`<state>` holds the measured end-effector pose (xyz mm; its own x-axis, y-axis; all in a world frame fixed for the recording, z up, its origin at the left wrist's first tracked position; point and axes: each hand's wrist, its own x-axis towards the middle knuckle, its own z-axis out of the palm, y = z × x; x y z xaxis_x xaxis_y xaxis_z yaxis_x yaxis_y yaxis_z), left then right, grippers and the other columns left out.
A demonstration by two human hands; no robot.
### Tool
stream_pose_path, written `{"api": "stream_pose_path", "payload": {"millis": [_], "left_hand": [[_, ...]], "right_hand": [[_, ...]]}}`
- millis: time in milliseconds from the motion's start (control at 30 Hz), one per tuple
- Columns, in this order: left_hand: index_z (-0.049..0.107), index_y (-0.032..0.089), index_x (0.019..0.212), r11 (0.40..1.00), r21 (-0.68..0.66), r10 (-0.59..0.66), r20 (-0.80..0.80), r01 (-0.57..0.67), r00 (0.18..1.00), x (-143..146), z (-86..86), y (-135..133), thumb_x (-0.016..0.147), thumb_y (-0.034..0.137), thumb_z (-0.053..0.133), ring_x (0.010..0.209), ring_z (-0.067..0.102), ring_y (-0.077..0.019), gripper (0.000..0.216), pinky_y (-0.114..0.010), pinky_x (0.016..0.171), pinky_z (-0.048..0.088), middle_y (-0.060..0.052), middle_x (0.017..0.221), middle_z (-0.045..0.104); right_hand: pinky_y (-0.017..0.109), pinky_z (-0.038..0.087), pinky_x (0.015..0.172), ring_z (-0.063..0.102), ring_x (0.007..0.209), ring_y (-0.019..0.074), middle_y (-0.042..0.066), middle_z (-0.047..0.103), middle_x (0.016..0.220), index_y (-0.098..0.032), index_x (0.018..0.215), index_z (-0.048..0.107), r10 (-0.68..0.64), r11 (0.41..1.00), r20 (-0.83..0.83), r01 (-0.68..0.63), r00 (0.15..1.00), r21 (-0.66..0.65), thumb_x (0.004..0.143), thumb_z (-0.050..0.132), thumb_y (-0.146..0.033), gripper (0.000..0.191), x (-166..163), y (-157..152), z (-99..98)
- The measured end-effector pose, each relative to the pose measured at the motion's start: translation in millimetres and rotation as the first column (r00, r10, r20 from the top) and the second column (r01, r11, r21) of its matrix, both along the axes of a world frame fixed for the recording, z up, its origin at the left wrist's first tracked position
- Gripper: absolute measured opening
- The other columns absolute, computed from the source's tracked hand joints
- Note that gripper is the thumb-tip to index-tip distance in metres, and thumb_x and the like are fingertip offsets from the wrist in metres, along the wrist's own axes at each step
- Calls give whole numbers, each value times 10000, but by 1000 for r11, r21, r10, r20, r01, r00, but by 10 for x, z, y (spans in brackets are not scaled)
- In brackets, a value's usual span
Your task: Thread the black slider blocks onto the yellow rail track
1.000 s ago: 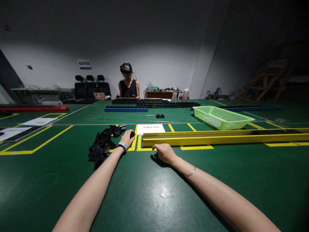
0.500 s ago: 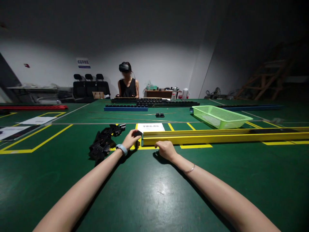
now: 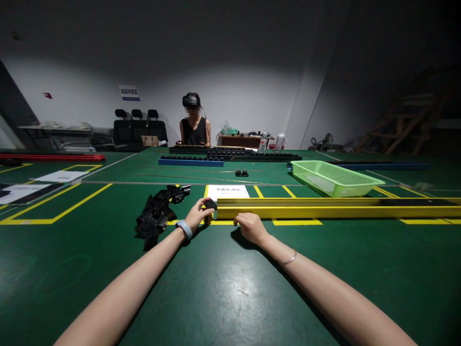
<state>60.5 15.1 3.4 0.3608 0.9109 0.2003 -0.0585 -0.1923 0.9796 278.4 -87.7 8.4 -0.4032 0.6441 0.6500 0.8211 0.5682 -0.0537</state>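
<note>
My left hand [image 3: 195, 217], with a pale blue band on its wrist, pinches a small black module [image 3: 210, 204] between thumb and fingers. The module is at the left end of a long yellow rail [image 3: 338, 212], close against its open channel; whether it has entered is too small to tell. My right hand [image 3: 252, 228] rests by the rail's front side near that end, fingers curled and nothing visible in them. Left of my left hand lies a heap of black modules [image 3: 154, 215].
A light green basket [image 3: 336, 181] stands behind the rail. Behind its left end lies a white paper label [image 3: 230, 191]. Farther back are two small black pieces [image 3: 241, 173], thin rods and a blue rail [image 3: 190, 162]. A person wearing a headset [image 3: 195, 129] is across the table.
The view has shifted slightly. My left hand has tilted the black module so that its top face shows, still by the rail's end. My right hand has barely moved.
</note>
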Motion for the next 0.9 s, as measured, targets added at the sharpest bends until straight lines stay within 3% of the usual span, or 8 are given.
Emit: {"api": "stream_pose_path", "payload": {"millis": [100,233,500,900], "left_hand": [[480,185,1244,1000,-14,-23,61,24,998,-3,-35,34,647,284,716,1071,570,-220,650,-368,950,424,-113,1212,571],[435,174,1258,996,-67,-52,156,64,986,3,-68,75,624,219,733,1142,538,-228,702,-397,1004,388,-139,1257,548],[472,153,1234,993,-86,-72,161,87,984,-3,-75,76,632,277,749,1179,519,-253,674,-423,1021,371,-164,1272,544],[469,196,1296,990,-118,-62,108,74,992,-20,-44,44,677,313,732,1189,517,-254,682,-394,996,421,-142,1341,493]], "right_hand": [[236,365,641,514,680,136,18,572,702,-192,775,606,-20,1000,-28,20,999,-8,758,381,-13,289,-16,10,24],[307,395,787,506,883,190,73,582,932,-184,939,603,-82,997,-74,82,994,6,753,439,-50,282,-42,13,82],[400,337,968,442,1126,234,97,534,1178,-192,1189,503,-130,991,-108,127,986,-37,766,503,-116,430,-92,-11,154],[406,343,957,484,1013,220,88,565,1068,-200,1193,494,-202,978,-81,197,976,-63,770,507,-120,431,-80,28,91]]}}
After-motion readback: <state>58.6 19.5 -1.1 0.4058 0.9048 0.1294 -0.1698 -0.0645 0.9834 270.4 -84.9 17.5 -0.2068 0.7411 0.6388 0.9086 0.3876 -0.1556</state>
